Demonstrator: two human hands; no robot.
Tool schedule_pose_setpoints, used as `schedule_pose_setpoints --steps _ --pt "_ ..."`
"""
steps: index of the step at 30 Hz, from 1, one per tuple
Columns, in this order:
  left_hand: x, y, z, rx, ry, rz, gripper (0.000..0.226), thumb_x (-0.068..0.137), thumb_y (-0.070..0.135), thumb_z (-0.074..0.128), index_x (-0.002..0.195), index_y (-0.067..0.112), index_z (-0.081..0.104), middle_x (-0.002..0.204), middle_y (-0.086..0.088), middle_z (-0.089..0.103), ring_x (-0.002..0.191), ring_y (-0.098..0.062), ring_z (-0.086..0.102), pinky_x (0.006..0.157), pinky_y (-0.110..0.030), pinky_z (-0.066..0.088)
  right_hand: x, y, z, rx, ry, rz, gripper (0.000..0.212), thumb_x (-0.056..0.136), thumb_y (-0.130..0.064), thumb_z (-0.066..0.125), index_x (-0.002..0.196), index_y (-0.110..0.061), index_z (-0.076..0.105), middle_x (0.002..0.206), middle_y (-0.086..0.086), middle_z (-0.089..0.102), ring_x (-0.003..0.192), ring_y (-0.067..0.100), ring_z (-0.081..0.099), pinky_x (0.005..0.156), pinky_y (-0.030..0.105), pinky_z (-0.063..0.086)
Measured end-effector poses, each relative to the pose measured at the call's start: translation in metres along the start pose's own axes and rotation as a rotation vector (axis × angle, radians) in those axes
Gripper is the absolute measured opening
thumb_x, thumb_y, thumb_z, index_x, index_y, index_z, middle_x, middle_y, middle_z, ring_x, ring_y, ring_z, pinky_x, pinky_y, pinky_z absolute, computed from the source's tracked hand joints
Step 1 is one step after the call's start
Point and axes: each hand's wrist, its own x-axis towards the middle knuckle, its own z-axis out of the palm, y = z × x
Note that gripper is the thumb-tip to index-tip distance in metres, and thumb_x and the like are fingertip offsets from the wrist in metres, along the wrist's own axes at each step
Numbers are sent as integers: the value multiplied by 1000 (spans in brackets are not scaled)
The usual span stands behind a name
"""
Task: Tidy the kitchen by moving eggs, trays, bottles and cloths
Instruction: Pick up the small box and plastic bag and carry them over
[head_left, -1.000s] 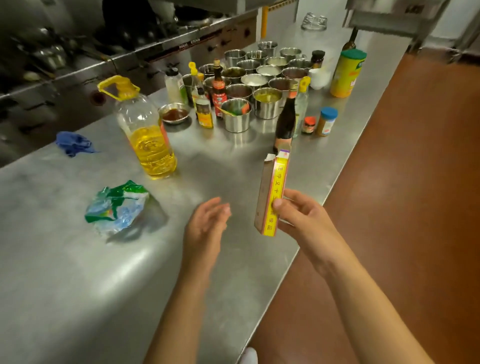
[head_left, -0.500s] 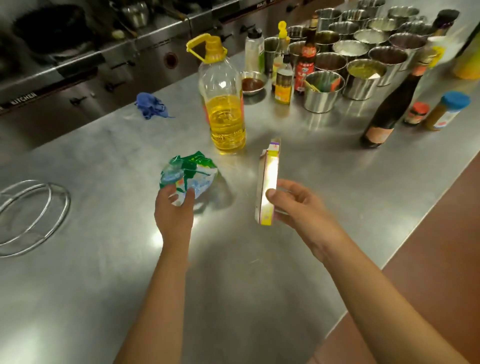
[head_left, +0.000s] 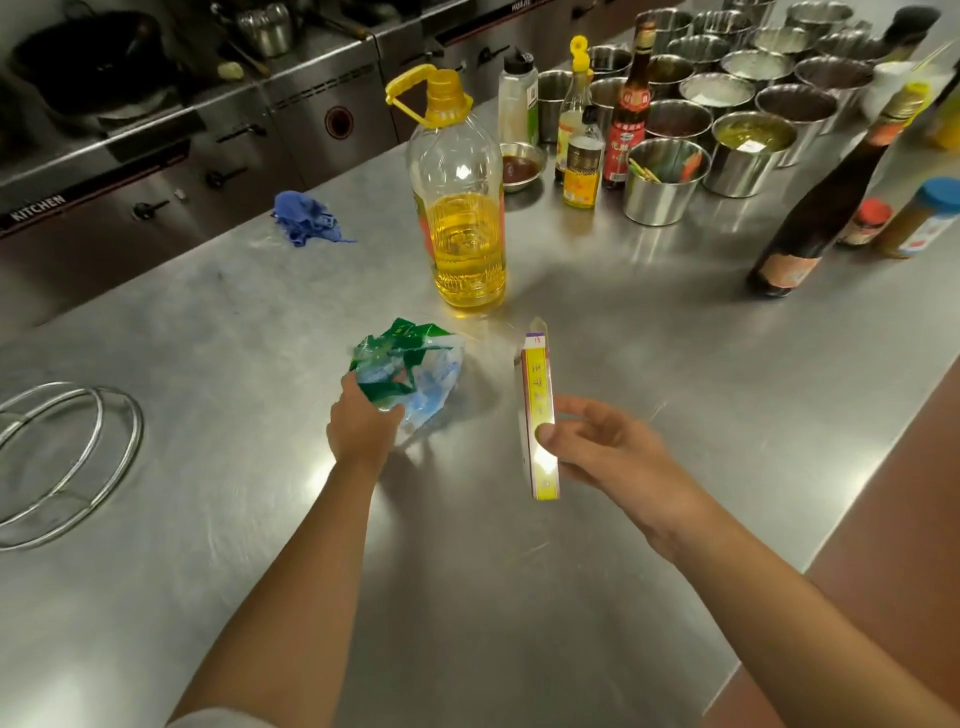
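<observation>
On the steel counter (head_left: 675, 364), near the oil bottle (head_left: 462, 208), my left hand (head_left: 363, 431) had moved from open air onto the crumpled plastic bag (head_left: 410, 369), fingers now closing round it for clearing, I judged. My right hand (head_left: 597, 447) still pinched the yellow box (head_left: 539, 415) upright.

Stainless counter (head_left: 597, 597) w/ glare spots; steel cooking range (head_left: 234, 140) along far side, marked KITCHEN; reddish-brown floor (head_left: 893, 551) at right.
</observation>
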Motion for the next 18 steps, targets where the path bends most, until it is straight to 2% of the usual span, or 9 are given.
schedule_pose_setpoints --steps 2,4,9,12,14,16,18 --pt "-5 -1 5 24 22 48 28 83 24 64 108 15 58 93 -5 67 87 -30 63 73 -39 52 1 2 0 -2 5 2 50 85 -23 75 131 -16 58 103 2 77 106 17 70 106 37 48" --pt "-11 0 8 11 51 82 13 85 18 60 95 11 64 87 -3 60 83 -28 60 67 -33 43 0 4 -1 -4 4 2 49 84 -25 75 130 -17 59 104 1 77 106 15 70 108 39 46" --pt "-29 13 10 -148 126 168 11 90 17 63 90 6 64 96 -1 56 86 -18 53 75 -28 38 -3 8 -6 14 15 11 50 86 -24 74 132 -16 58 106 3 76 106 16 70 106 36 48" --pt "-43 27 8 -255 120 170 16 92 21 67 99 6 69 98 0 65 89 -16 58 77 -26 42 -11 8 -13 33 46 5 48 86 -22 73 131 -15 59 107 6 76 107 19 69 102 33 50" --pt "-57 40 9 -326 96 168 19 93 24 68 100 6 70 94 0 69 86 -16 61 72 -18 43 -18 9 -21 45 71 -1 46 87 -22 73 130 -15 60 109 7 75 110 22 68 102 35 50" --pt "-77 56 10 -373 71 180 17 93 23 68 94 6 69 87 1 68 80 -14 59 63 -7 38 -28 9 -32 57 106 -9 45 87 -22 73 129 -15 60 110 8 75 110 24 68 103 39 49" --pt "-99 72 15 -452 20 189 12 93 23 68 91 10 68 84 3 67 79 -11 58 63 -5 39 -40 11 -46 79 150 -17 45 87 -22 73 130 -15 59 110 8 75 111 26 67 104 42 49"
